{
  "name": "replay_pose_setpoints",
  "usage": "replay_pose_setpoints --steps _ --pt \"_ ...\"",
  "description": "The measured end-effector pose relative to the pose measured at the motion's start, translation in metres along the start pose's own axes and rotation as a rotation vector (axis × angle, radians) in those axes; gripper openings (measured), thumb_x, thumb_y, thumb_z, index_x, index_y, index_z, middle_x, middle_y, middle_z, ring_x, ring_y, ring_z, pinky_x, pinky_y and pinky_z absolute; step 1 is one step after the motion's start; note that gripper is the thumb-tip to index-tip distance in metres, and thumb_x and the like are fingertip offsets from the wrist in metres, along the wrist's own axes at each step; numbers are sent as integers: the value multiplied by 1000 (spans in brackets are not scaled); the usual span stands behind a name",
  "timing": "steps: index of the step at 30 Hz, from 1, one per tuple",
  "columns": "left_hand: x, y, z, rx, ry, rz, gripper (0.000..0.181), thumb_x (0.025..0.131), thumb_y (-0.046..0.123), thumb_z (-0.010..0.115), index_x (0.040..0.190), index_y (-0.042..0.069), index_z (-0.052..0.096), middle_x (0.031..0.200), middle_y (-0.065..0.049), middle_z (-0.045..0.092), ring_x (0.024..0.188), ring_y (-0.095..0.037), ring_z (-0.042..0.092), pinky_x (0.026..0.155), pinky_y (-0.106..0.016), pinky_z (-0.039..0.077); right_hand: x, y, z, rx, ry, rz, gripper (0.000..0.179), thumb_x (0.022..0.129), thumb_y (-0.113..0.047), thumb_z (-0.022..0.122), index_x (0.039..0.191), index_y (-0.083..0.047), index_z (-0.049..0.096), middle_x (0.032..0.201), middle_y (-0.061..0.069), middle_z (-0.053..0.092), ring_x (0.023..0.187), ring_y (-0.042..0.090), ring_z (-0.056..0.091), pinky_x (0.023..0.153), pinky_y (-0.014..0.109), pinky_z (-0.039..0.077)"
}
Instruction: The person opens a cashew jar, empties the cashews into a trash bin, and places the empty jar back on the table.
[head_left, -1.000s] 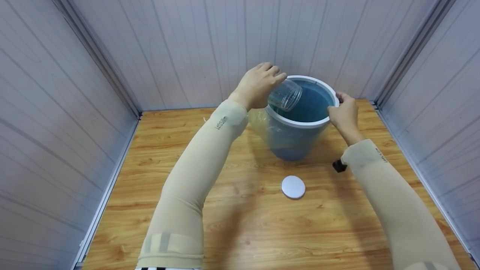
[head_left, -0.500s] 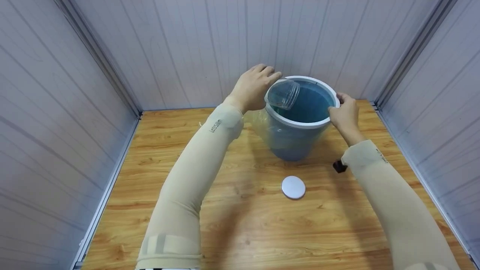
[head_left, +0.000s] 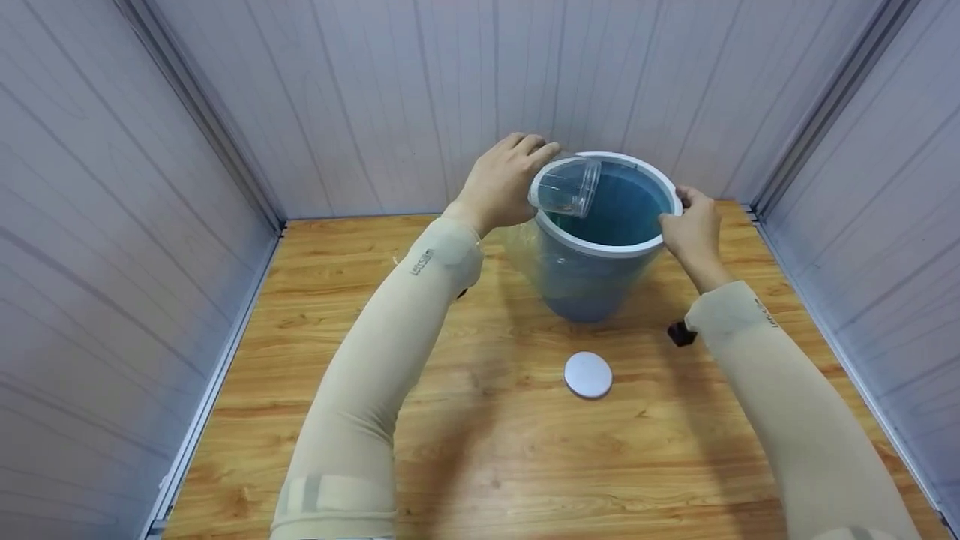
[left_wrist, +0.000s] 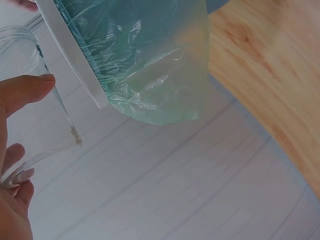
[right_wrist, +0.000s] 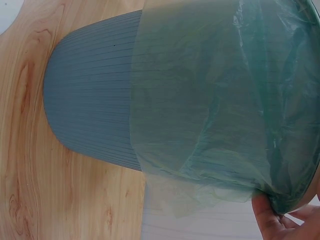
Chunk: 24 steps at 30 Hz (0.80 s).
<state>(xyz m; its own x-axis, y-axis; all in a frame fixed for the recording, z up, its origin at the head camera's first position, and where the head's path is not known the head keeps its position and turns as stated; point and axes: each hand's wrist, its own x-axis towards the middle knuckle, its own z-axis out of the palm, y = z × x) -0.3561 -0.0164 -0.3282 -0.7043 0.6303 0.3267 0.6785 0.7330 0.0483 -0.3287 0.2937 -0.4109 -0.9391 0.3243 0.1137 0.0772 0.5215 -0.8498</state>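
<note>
My left hand (head_left: 499, 184) grips a clear glass jar (head_left: 568, 187), tipped on its side with its mouth over the opening of a blue waste bin (head_left: 585, 306). In the left wrist view, the thumb lies along the jar's side, and a small brownish clump (left_wrist: 75, 135) sits at its bottom edge. A thin greenish bin bag (left_wrist: 150, 90) lines the bin and hangs down outside, under the white rim ring (head_left: 600, 248). My right hand (head_left: 691, 227) holds the rim on the right side, thumb over the edge. The bin stands upright.
A round white lid (head_left: 588, 375) lies flat on the wooden table (head_left: 337, 300) in front of the bin. Pale panel walls (head_left: 390, 112) enclose the table at the back and both sides. A small black object (head_left: 681, 333) shows at the right wrist.
My left hand has shifted slightly left and down with the jar, which has turned nearer to level. My right hand keeps its hold on the rim. The lid stays in place.
</note>
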Motion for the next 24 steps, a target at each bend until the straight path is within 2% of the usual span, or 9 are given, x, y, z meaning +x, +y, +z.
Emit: replay_pose_setpoints --steps 4,12,19,24 --pt "-3 -1 1 -35 19 -6 82 86 15 85 161 13 52 157 -10 59 150 -31 50 130 -42 41 2 1 -1 -20 2 4 64 94 3 53 158 7 50 153 28 60 142 37 57 121 49 51" --pt "-9 0 3 -95 58 -26 79 89 25 86 160 13 53 158 -11 58 150 -30 50 130 -41 41 0 1 -5 6 -34 30 63 100 3 52 163 5 43 160 28 53 147 39 54 124 50 47" --pt "-15 1 7 -119 79 -43 80 92 32 86 161 14 51 160 -9 57 151 -28 49 132 -38 38 0 -1 -5 8 -33 26 62 101 3 52 163 5 43 160 28 53 148 38 53 123 50 47" --pt "-22 0 10 -141 100 -60 83 89 30 89 161 14 51 160 -9 57 152 -29 49 132 -39 38 -1 -2 -4 12 -34 26 62 102 3 52 163 5 42 160 28 53 148 38 53 124 49 46"
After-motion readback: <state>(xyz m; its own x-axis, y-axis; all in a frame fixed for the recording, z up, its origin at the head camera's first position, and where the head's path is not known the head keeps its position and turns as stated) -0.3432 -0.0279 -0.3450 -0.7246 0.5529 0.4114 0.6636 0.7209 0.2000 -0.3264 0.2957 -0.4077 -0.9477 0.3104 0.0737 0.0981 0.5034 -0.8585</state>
